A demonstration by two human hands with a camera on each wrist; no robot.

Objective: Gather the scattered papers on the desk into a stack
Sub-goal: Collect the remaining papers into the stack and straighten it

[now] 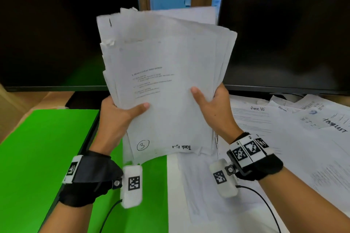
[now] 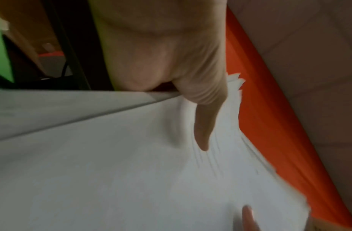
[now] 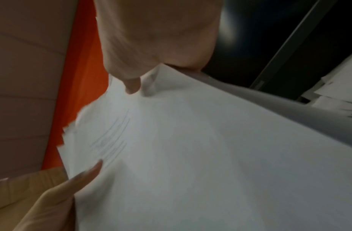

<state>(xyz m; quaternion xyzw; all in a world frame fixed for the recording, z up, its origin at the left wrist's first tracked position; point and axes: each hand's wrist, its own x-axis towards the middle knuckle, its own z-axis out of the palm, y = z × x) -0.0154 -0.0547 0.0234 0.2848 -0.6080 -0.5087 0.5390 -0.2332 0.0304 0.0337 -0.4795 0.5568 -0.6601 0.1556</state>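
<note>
A thick, uneven bundle of white papers (image 1: 162,66) stands upright in the air in front of the monitors, its top sheet printed and marked with a circled 3. My left hand (image 1: 117,111) grips its left edge, thumb across the front sheet. My right hand (image 1: 214,108) grips the right edge, thumb on the front too. The left wrist view shows the papers (image 2: 131,171) under my left thumb (image 2: 204,125); the right wrist view shows the papers (image 3: 191,156) pinched under my right thumb (image 3: 131,84). More loose papers (image 1: 284,138) lie scattered on the desk at the right.
Two dark monitors (image 1: 56,34) (image 1: 293,34) stand at the back. A green surface (image 1: 47,157) covers the desk's left part. Some sheets (image 1: 198,185) lie under my right wrist. A black cable (image 1: 265,204) runs from the right wrist camera.
</note>
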